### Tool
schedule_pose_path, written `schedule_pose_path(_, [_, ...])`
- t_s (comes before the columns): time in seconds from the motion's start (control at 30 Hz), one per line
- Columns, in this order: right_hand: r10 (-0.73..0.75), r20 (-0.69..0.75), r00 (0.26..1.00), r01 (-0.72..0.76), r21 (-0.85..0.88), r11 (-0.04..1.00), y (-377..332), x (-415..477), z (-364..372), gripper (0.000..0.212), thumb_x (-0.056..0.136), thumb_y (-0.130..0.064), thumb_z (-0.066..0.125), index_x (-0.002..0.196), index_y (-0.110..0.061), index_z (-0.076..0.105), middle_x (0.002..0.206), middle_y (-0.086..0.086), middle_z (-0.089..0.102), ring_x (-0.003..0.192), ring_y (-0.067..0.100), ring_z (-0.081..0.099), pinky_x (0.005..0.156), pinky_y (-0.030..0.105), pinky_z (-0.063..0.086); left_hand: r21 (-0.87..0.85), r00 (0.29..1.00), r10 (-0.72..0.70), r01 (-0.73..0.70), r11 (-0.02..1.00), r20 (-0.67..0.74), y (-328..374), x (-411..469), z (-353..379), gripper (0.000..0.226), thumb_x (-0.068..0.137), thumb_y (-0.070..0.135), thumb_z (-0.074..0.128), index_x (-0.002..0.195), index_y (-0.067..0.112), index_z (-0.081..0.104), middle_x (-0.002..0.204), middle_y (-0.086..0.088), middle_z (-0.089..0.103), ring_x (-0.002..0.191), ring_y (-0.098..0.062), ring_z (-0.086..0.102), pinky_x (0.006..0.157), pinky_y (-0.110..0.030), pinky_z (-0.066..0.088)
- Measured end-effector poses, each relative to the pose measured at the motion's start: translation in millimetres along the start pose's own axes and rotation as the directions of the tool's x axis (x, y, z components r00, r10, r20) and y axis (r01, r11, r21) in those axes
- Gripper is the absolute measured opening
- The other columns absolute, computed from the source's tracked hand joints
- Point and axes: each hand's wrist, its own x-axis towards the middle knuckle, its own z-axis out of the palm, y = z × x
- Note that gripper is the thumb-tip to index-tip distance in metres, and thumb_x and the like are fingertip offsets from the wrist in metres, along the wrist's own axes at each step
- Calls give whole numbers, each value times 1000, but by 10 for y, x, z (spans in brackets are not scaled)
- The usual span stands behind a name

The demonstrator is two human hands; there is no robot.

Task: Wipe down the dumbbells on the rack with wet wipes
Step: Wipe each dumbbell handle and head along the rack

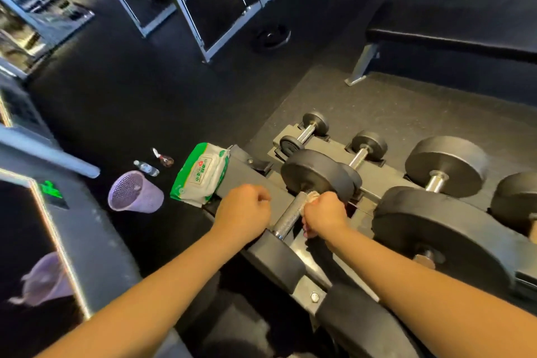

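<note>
The right hand (pixel 325 213) is closed round a white wipe (pixel 311 197), wrapping it on the knurled handle of a dumbbell (pixel 315 173) that lies on the rack (pixel 309 285), near the far head. The left hand (pixel 242 209) is curled into a fist just left of that handle, over the rack's rail; its palm side is hidden.

Just beyond the left hand a green and white wipes pack (pixel 200 174) lies on the end of the rack, its flap down. Farther left of that hand, on the dark floor, a purple mesh basket (pixel 135 196) lies on its side, mouth toward the camera; a small pale spot shows inside, too blurred to name. Beyond the basket lie a clear bottle (pixel 146 168) and a small spray bottle (pixel 163 158) holding brownish liquid. To the right of the right hand more dumbbells rest on the rack.
</note>
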Motion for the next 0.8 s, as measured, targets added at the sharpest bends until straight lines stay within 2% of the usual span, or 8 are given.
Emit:
schedule_pose_path(0.1, [-84, 220, 972, 111, -112, 987, 56, -169, 84, 23, 93, 0, 51, 76, 3, 65, 66, 19, 68, 60, 33, 70, 57, 41, 62, -217, 988, -152, 144, 966, -24, -81, -239, 155, 26, 99, 30, 57, 83, 18, 73, 80, 5, 67, 86, -20, 62, 75, -35, 47])
schedule_pose_path(0.23, [6, 489, 872, -67, 107, 992, 203, -265, 9, 26, 93, 4, 51, 71, -5, 62, 57, 11, 56, 46, 19, 49, 44, 25, 44, -249, 951, -235, 182, 951, -202, -25, -328, 320, 38, 97, 27, 54, 61, 17, 60, 63, 0, 58, 70, -23, 57, 62, -39, 44])
schedule_pose_path(0.33, [110, 341, 934, -283, 514, 810, 265, 26, -7, 24, 96, 5, 46, 82, -8, 60, 58, 6, 48, 44, 16, 42, 43, 25, 40, -207, 953, -224, 182, 961, -206, -30, -331, 322, 33, 94, 25, 53, 70, 6, 66, 68, -8, 63, 72, -24, 60, 67, -48, 51])
schedule_pose_path(0.4, [133, 229, 964, -250, 630, 735, 226, 111, 55, 29, 96, 6, 41, 80, -9, 59, 61, 7, 51, 47, 16, 47, 43, 26, 47, -179, 949, -240, 205, 962, -204, -25, -317, 311, 32, 94, 26, 53, 75, 5, 69, 73, -10, 66, 73, -24, 61, 67, -46, 51])
schedule_pose_path(0.5, [80, 206, 975, -190, 597, 779, 244, 42, 152, 34, 98, 1, 39, 74, -12, 60, 62, 6, 52, 48, 14, 45, 45, 26, 41, -166, 943, -277, 248, 954, -182, -42, -289, 316, 32, 93, 27, 52, 78, 7, 70, 78, -10, 67, 73, -23, 60, 62, -35, 47])
schedule_pose_path(0.57, [-10, 252, 968, -111, 462, 880, 318, -35, 152, 31, 96, -1, 44, 73, -10, 62, 62, 8, 55, 49, 15, 46, 47, 29, 39, -178, 941, -288, 257, 950, -178, -58, -273, 319, 33, 90, 30, 50, 77, 7, 70, 79, -10, 67, 74, -24, 60, 65, -41, 50])
schedule_pose_path(0.73, [-185, 567, 803, 129, 137, 982, 323, -183, 41, 42, 87, 8, 47, 52, -11, 61, 54, 6, 54, 46, 15, 48, 43, 26, 42, -195, 944, -278, 243, 950, -179, -22, -284, 294, 36, 86, 36, 46, 73, 13, 71, 78, -4, 69, 76, -20, 62, 71, -44, 53])
schedule_pose_path(0.8, [-172, 495, 852, 98, 172, 980, 318, -91, -2, 37, 89, 6, 50, 58, -6, 66, 57, 10, 56, 45, 18, 51, 45, 32, 49, -211, 947, -270, 232, 950, -172, -23, -295, 310, 31, 93, 26, 51, 74, 11, 71, 78, -6, 68, 75, -18, 62, 70, -42, 52])
